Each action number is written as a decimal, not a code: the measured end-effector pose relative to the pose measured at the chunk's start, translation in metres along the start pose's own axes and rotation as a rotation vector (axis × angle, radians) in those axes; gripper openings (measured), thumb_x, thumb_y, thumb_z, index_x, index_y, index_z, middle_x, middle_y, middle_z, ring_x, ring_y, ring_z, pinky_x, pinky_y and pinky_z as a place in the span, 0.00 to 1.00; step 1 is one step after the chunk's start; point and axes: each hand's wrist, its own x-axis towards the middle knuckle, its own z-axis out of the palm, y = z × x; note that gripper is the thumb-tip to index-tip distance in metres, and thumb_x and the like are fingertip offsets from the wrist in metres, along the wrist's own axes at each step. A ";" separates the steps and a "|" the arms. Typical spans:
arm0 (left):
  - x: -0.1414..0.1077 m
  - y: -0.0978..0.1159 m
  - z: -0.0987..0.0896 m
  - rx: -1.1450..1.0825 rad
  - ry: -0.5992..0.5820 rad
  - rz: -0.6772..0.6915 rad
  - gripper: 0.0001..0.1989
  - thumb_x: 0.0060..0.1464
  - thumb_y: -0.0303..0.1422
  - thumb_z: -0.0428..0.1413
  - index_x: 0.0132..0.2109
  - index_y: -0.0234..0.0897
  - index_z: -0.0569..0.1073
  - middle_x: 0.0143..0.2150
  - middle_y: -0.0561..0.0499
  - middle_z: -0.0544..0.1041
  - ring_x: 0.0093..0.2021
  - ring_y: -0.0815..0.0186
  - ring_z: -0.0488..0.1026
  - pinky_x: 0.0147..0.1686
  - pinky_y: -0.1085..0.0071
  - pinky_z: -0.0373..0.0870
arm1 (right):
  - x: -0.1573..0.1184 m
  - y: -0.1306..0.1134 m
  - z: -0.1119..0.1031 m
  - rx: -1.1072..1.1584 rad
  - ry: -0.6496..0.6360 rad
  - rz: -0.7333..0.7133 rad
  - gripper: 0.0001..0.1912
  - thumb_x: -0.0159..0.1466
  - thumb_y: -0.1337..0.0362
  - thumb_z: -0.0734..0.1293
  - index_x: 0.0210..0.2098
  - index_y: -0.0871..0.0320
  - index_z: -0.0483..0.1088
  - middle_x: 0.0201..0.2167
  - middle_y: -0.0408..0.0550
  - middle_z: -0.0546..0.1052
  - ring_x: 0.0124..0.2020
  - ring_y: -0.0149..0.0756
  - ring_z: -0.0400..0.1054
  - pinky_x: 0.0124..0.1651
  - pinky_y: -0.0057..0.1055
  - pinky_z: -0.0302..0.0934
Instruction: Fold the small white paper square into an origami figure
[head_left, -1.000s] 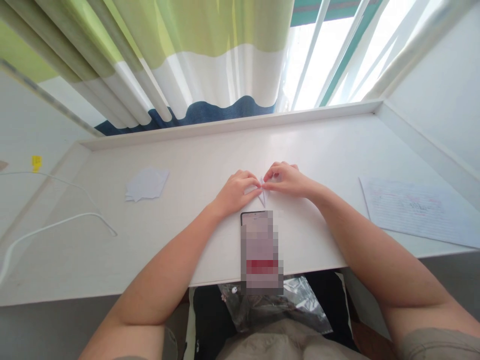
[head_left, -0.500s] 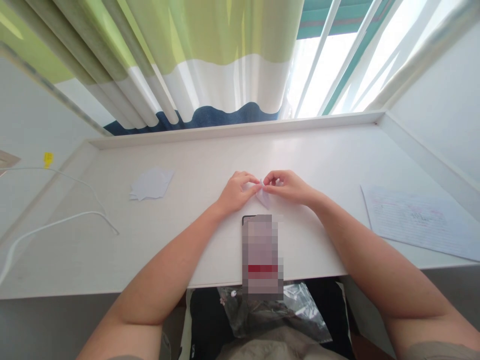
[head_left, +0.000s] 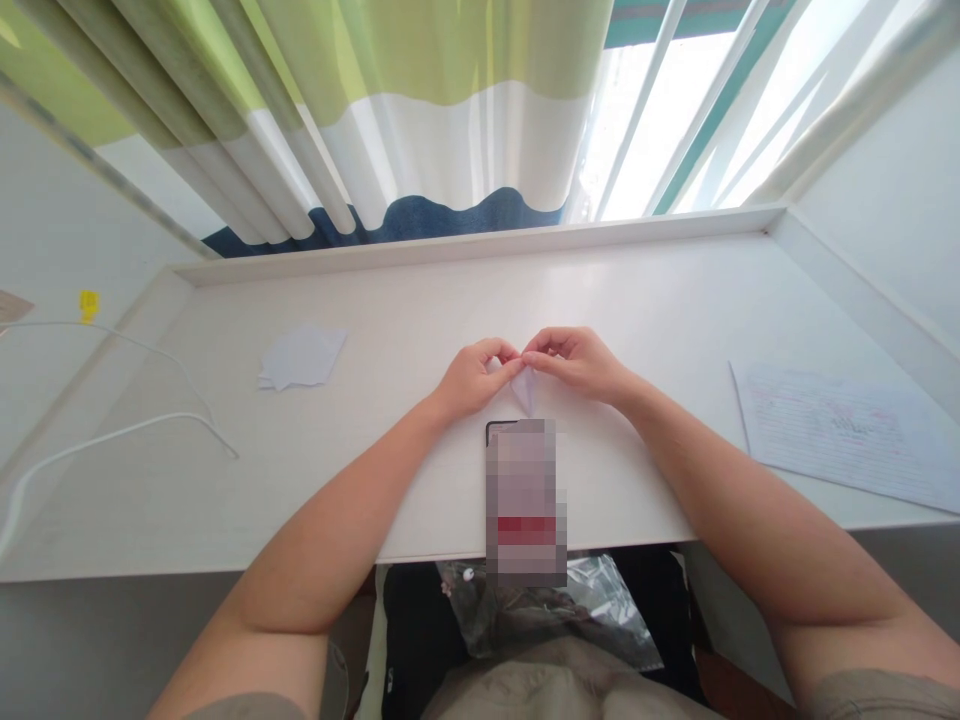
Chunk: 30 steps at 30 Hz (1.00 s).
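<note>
Between my two hands is a small piece of folded white paper (head_left: 524, 388), its pointed lower end showing below the fingertips. My left hand (head_left: 476, 378) pinches it from the left with thumb and fingers. From the right, my right hand (head_left: 577, 358) pinches its upper part, and the fingertips of both hands meet there. The fingers hide most of the paper's top. Just below it on the desk lies a phone (head_left: 493, 432), its screen blurred out.
A few white paper pieces (head_left: 304, 358) lie left on the white desk (head_left: 390, 300). Written sheets (head_left: 840, 430) rest at the right. A white cable (head_left: 150, 425) crosses the left side. Clear plastic (head_left: 607, 610) lies on my lap. A raised rim (head_left: 480, 242) borders the back, below a curtain (head_left: 465, 140).
My right fingertips have closed in against the left ones at the paper's top. The whole view has shifted slightly.
</note>
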 end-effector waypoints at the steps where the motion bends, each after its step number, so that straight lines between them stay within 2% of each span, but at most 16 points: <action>1: 0.000 0.001 0.000 -0.006 0.001 -0.008 0.15 0.66 0.45 0.62 0.37 0.39 0.79 0.38 0.49 0.85 0.40 0.62 0.78 0.46 0.64 0.73 | 0.000 0.000 0.000 0.026 -0.004 0.010 0.26 0.61 0.37 0.77 0.35 0.55 0.81 0.33 0.49 0.84 0.35 0.39 0.73 0.41 0.39 0.65; 8: 0.002 -0.004 0.001 -0.088 0.080 -0.010 0.10 0.64 0.41 0.64 0.43 0.40 0.83 0.42 0.48 0.87 0.45 0.61 0.81 0.51 0.62 0.76 | -0.002 0.002 0.002 0.068 -0.019 0.036 0.21 0.61 0.43 0.78 0.37 0.55 0.82 0.34 0.49 0.84 0.36 0.39 0.75 0.43 0.39 0.68; 12: 0.002 -0.004 0.003 -0.053 0.101 -0.025 0.09 0.64 0.41 0.65 0.41 0.41 0.84 0.42 0.49 0.88 0.45 0.60 0.82 0.53 0.59 0.76 | -0.003 0.001 0.006 -0.016 0.017 0.024 0.18 0.61 0.46 0.79 0.35 0.55 0.79 0.33 0.48 0.83 0.35 0.38 0.74 0.42 0.39 0.68; 15: 0.002 -0.002 0.002 -0.035 0.111 -0.038 0.09 0.64 0.40 0.64 0.41 0.41 0.84 0.41 0.49 0.88 0.44 0.60 0.82 0.53 0.59 0.76 | -0.002 0.000 0.009 -0.062 0.034 0.012 0.14 0.63 0.50 0.75 0.34 0.55 0.78 0.33 0.48 0.83 0.35 0.39 0.74 0.42 0.39 0.68; 21: 0.001 -0.001 0.000 -0.044 0.080 -0.029 0.10 0.66 0.40 0.62 0.43 0.40 0.86 0.44 0.48 0.89 0.46 0.59 0.83 0.54 0.58 0.76 | -0.001 -0.001 0.011 -0.105 0.092 0.010 0.11 0.63 0.54 0.72 0.32 0.55 0.76 0.29 0.47 0.81 0.31 0.37 0.71 0.37 0.36 0.65; 30: 0.000 -0.002 -0.002 -0.159 0.046 -0.057 0.14 0.63 0.46 0.68 0.43 0.40 0.87 0.45 0.45 0.89 0.48 0.57 0.85 0.54 0.59 0.79 | -0.003 -0.005 0.011 -0.191 0.148 0.015 0.13 0.64 0.54 0.70 0.28 0.56 0.78 0.28 0.47 0.82 0.31 0.38 0.73 0.36 0.35 0.65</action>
